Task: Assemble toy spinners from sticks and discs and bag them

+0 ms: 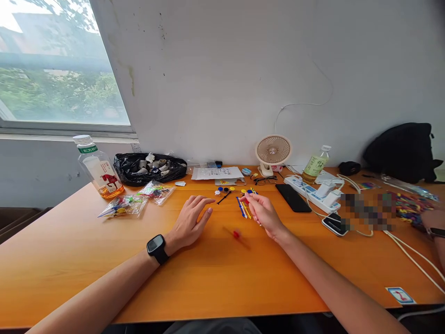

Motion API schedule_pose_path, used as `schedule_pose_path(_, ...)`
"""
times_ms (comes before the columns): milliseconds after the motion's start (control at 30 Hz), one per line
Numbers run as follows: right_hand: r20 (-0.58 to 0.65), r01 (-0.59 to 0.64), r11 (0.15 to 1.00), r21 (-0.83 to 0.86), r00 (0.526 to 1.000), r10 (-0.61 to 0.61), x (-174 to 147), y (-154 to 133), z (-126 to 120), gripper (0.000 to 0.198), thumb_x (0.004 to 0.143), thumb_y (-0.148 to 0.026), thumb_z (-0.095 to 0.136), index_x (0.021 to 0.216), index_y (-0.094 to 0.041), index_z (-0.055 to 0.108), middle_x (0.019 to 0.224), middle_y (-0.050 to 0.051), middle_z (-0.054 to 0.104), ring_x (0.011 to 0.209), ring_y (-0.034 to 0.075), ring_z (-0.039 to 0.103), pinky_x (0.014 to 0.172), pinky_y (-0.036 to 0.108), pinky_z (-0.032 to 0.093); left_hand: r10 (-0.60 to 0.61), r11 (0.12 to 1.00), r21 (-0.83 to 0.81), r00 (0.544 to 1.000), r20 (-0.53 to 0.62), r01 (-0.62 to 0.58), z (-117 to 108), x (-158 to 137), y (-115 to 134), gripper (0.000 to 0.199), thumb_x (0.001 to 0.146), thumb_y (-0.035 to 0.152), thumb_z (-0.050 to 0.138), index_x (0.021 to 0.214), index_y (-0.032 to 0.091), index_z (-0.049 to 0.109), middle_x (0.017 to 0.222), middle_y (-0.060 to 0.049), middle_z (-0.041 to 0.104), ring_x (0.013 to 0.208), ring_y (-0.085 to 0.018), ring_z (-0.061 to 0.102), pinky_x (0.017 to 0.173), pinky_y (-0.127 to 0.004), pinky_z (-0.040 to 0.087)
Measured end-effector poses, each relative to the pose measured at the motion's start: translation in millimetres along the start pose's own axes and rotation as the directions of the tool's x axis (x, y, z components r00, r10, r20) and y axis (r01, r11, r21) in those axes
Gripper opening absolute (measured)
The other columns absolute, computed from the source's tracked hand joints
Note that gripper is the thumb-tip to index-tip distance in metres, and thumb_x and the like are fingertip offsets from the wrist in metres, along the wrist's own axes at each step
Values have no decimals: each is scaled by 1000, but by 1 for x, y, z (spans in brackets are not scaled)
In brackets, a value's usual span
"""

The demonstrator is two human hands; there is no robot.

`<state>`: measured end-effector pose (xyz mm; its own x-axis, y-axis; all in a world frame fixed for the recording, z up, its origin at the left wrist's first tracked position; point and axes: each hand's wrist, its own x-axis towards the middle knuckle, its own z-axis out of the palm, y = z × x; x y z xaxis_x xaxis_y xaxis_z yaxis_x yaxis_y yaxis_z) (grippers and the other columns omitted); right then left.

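On the wooden table lies or spins a small red piece (236, 234), with thin streaks blurred by motion on both sides. It stands apart from both hands. My left hand (190, 221), fingers outstretched, is just above or on the table to its left. My right hand (263, 213) is to its right with the fingers curled in, and nothing shows in them. Beside the right fingers lie several blue, white and yellow plastic sticks (244, 208). Farther back are a black stick (224, 197) and small coloured discs (225, 190), partly bunched together.
At left stand a tea bottle (107, 178), clear bags of coloured parts (123, 205) and a black bag (121, 167). Behind are papers (217, 173) and a fan (273, 150). A phone (293, 198), power strip (313, 195) and cables lie right, near another person's wrist (433, 220).
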<state>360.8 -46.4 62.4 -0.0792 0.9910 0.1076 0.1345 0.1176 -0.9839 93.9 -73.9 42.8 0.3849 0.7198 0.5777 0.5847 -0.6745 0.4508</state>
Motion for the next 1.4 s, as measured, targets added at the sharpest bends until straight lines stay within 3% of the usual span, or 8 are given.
schedule_pose_path(133,37,152,969,-196,988,-148,10,7,-12,48,87,-65,67,85,-17,69,61,-2,54,51,12,46,49,26,36,18,999,-29,995,97,-15,3,0,-1,32,111,36,43,137,27,60,124,-8,67,116,-26,59,103,-43,48)
schedule_pose_path(233,183,247,900,-359,964,-192,11,5,-21,43,90,-59,67,84,-17,71,67,0,58,58,13,48,54,26,36,41,998,-42,989,142,-35,5,0,-2,30,110,36,45,134,27,61,125,-8,68,115,-26,60,102,-42,48)
schedule_pose_path(367,503,315,816,-484,863,-35,4,-4,-30,39,80,-55,82,96,-19,77,81,1,66,65,13,49,57,25,36,56,998,-48,984,169,-48,6,-1,-4,30,110,36,45,134,26,61,124,-8,69,113,-26,60,101,-43,49)
schedule_pose_path(500,650,276,846,-456,752,105,-4,-3,-26,35,77,-47,86,95,-19,77,82,2,68,69,14,54,58,25,39,74,996,-71,979,192,-61,7,0,-5,28,109,36,48,130,25,64,119,-9,71,110,-26,61,98,-42,50)
schedule_pose_path(667,472,288,898,-332,875,-106,-12,15,5,23,86,-39,80,93,-19,71,78,1,67,69,15,58,62,25,44,76,992,-111,981,178,-57,8,0,-1,24,107,37,53,122,25,68,114,-7,75,107,-24,64,96,-40,52)
schedule_pose_path(733,410,341,887,-312,890,-198,-13,22,19,16,93,-36,72,89,-20,68,81,1,69,71,16,60,65,26,46,52,993,-112,986,156,-34,9,0,1,24,105,39,57,119,25,70,112,-6,76,103,-24,66,94,-40,53)
schedule_pose_path(1200,509,659,606,-447,744,-433,-24,26,34,13,98,-19,63,97,-22,76,98,6,73,94,22,67,86,33,49,-28,999,-17,987,156,31,15,0,-3,13,98,30,65,99,26,77,93,-4,77,89,-22,66,82,-36,54)
schedule_pose_path(1400,508,654,583,-482,751,-423,-24,25,32,16,96,-17,66,104,-23,77,95,6,69,92,22,63,82,33,49,-30,999,36,989,144,25,16,0,-4,11,94,32,68,98,27,76,100,-4,77,92,-23,66,85,-39,53)
